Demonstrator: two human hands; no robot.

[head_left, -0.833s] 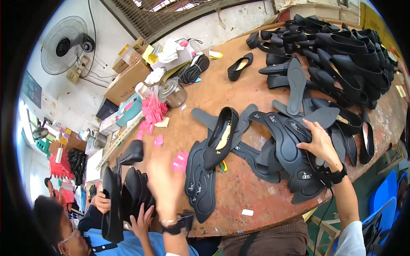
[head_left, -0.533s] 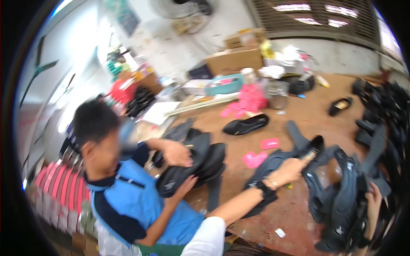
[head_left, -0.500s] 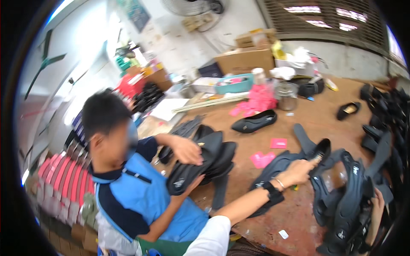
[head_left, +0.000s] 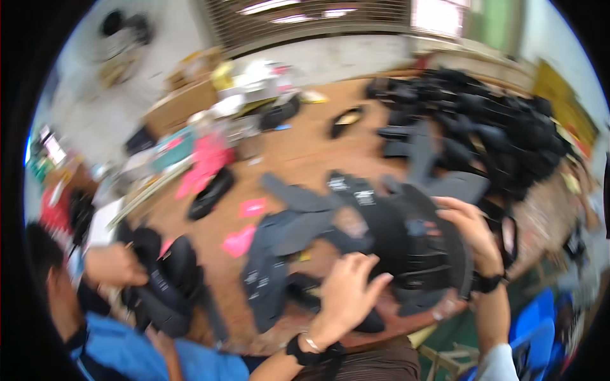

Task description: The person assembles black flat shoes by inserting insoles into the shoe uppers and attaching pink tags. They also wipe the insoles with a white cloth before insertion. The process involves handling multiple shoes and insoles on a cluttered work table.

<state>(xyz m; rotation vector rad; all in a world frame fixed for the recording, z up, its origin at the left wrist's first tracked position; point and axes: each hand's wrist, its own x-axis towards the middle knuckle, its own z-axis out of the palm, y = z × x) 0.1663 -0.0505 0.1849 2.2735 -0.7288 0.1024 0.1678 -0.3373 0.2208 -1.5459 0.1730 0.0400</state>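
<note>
My left hand [head_left: 352, 292] is over the front of the table, fingers spread and nothing in it. Just left of it lies a dark shoe [head_left: 304, 287], partly hidden and blurred. My right hand [head_left: 473, 232] curls round the right edge of a stack of black insoles [head_left: 387, 232], some with pale print. More grey-black insoles [head_left: 264, 273] lie to the left of my left hand. A co-worker in blue at the left has a hand [head_left: 114, 265] at a bunch of black shoes [head_left: 168, 279].
A big heap of black shoes [head_left: 470, 120] fills the back right of the brown table [head_left: 298, 152]. Single black shoes [head_left: 211, 193] lie farther off. Pink paper pieces [head_left: 253, 207], a teal tray [head_left: 173, 149] and cardboard boxes [head_left: 181, 105] are at the left. A blue chair [head_left: 534, 333] stands at the right.
The view has swung right. My left hand has let go of the black shoe and opened. My right hand, mostly hidden before, now shows at the insole stack.
</note>
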